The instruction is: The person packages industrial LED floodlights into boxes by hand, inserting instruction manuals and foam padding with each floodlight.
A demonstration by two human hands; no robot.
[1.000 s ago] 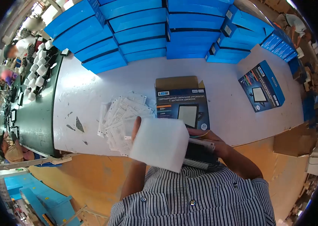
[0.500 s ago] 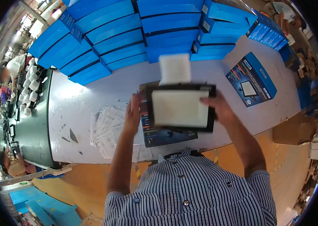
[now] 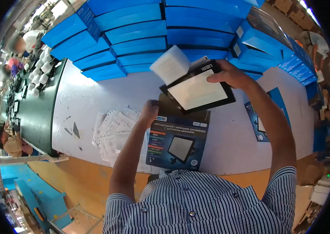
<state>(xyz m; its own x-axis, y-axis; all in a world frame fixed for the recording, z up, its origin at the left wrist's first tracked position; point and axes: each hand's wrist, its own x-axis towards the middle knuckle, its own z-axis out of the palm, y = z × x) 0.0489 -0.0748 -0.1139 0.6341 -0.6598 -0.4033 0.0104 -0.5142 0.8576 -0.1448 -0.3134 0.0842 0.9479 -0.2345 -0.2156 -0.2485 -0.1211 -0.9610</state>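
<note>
My right hand (image 3: 229,75) grips a black-framed floodlight (image 3: 198,90) with a pale panel by its upper right side, tilted above the table. A block of white foam wrap (image 3: 171,65) sits against its upper left edge. Below lies a printed product box (image 3: 176,144), its upper part partly under the floodlight. The fingers of my left hand (image 3: 149,113) are closed at the upper left edge of this box.
Stacked blue boxes (image 3: 133,35) line the back of the white table (image 3: 79,105). Loose papers (image 3: 118,132) lie left of the product box. Another printed box (image 3: 280,105) is behind my right forearm. A dark green conveyor (image 3: 42,117) runs at left, with people beyond it.
The floodlight has moved up and right and is now tilted, with the white wrap beside it. My left hand has moved to the box edge, and more of the box shows.
</note>
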